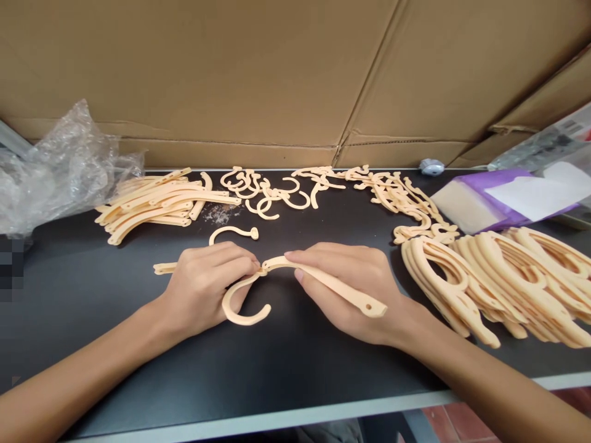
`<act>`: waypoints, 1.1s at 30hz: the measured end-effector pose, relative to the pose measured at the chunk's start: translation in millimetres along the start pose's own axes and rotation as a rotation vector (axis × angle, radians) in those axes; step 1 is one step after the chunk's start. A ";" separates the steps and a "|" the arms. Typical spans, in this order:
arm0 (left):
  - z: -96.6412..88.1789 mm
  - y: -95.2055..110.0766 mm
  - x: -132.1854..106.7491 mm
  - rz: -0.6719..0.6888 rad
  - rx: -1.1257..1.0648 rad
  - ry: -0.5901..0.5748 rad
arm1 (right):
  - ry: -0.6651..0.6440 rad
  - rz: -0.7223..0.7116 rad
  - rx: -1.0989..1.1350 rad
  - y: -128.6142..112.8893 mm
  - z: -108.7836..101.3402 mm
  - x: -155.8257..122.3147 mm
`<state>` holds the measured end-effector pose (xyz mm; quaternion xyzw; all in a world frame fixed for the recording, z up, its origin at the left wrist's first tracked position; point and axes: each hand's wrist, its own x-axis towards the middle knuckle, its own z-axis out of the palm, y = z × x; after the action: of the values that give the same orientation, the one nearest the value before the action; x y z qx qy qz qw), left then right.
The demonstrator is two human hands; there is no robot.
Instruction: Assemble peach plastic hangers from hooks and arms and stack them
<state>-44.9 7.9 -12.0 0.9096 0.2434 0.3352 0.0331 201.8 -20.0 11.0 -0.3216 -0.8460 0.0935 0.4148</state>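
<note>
My left hand is closed, its fingers pinching the base of a cream plastic hanger hook. The hook's curve hangs toward me below the fingertips. My right hand grips a cream hanger arm between thumb and fingers. The inner end of that arm meets the hook's base at my left fingertips; the fingers partly hide the joint. Beyond the left knuckles lies a loose hook. The end of another arm piece sticks out left of my left hand; I cannot tell whether it is held.
On the black table, a pile of hanger arms lies back left beside clear plastic wrap. Loose hooks and small curved pieces line the back. Stacked hangers and a purple packet sit right. Cardboard stands behind.
</note>
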 end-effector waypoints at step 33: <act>-1.0 4.5 0.1 0.052 0.244 0.009 | -0.027 0.043 -0.091 -3.8 15.5 -8.2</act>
<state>-43.6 3.9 -10.2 0.9113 0.2590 0.3077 -0.0875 191.9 -26.3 -2.6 -0.3569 -0.8479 0.0679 0.3862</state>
